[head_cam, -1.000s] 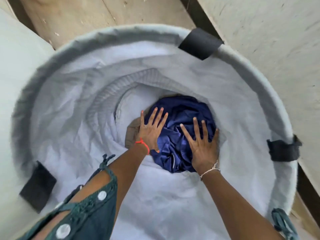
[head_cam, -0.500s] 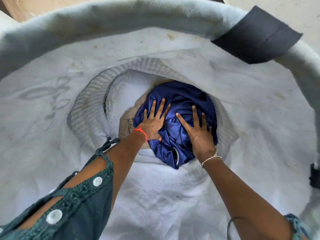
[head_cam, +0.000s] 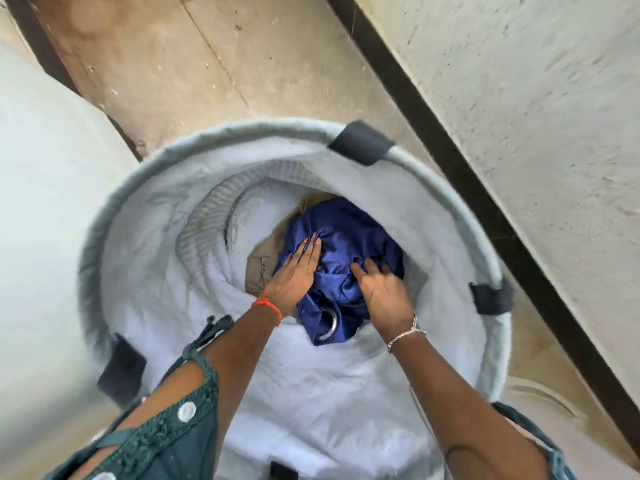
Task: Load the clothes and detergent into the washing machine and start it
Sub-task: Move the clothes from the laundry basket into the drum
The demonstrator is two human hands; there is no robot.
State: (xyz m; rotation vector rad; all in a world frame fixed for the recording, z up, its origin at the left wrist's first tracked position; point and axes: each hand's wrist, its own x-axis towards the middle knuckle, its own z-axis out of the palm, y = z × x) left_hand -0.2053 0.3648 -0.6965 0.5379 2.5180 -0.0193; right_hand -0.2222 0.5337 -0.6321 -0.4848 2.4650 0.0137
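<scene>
A crumpled blue garment (head_cam: pixel 353 223) with a metal ring (head_cam: pixel 329 320) lies deep inside a round white fabric hamper (head_cam: pixel 114 209). A tan garment (head_cam: pixel 263 261) shows under its left side. Both my arms reach down into the hamper. My left hand (head_cam: pixel 294 271), with a red thread at the wrist, has its fingers drawn together and pinches a fold of the blue cloth. My right hand (head_cam: pixel 381 289), with a silver bracelet, has its fingers curled into the bunched blue cloth.
Black fabric tabs (head_cam: pixel 360 142) sit around the hamper's rim. A smooth white surface (head_cam: pixel 41 202) stands close on the left. Beige floor tiles (head_cam: pixel 173 64) lie beyond, and a pale wall (head_cam: pixel 519 98) with a dark base strip (head_cam: pixel 450 150) runs along the right.
My hands lay flat with spread fingers on the blue garment; now the fingers have closed and gathered the cloth. The view has pulled back up from the hamper.
</scene>
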